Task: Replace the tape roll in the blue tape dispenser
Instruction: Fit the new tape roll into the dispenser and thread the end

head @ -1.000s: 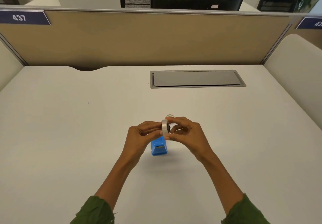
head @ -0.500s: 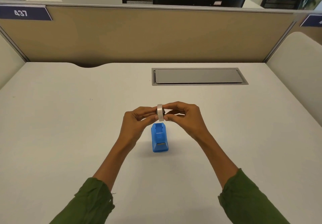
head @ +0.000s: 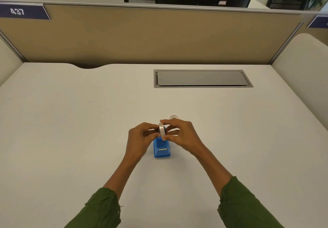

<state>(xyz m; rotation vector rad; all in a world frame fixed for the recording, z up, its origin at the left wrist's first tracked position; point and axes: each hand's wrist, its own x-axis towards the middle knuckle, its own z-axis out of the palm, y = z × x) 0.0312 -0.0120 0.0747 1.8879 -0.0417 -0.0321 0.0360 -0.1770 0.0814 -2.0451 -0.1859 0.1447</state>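
Observation:
A small blue tape dispenser [head: 161, 148] stands on the white desk [head: 71, 130], its cutter end towards me. Just above its far end I hold a clear tape roll [head: 161, 130] upright, edge towards me. My left hand [head: 140, 139] pinches the roll from the left and my right hand [head: 179, 133] pinches it from the right. The roll hides the dispenser's far part. A second small clear ring [head: 173, 117] lies on the desk just beyond my right hand.
A grey cable hatch [head: 202, 78] is set into the desk at the back right. A tan partition [head: 159, 36] closes the far edge, with low white side panels at left and right. Green sleeves cover my forearms.
Both hands have lowered the roll from above the dispenser down to its far end. The clear ring behind them has come back into sight.

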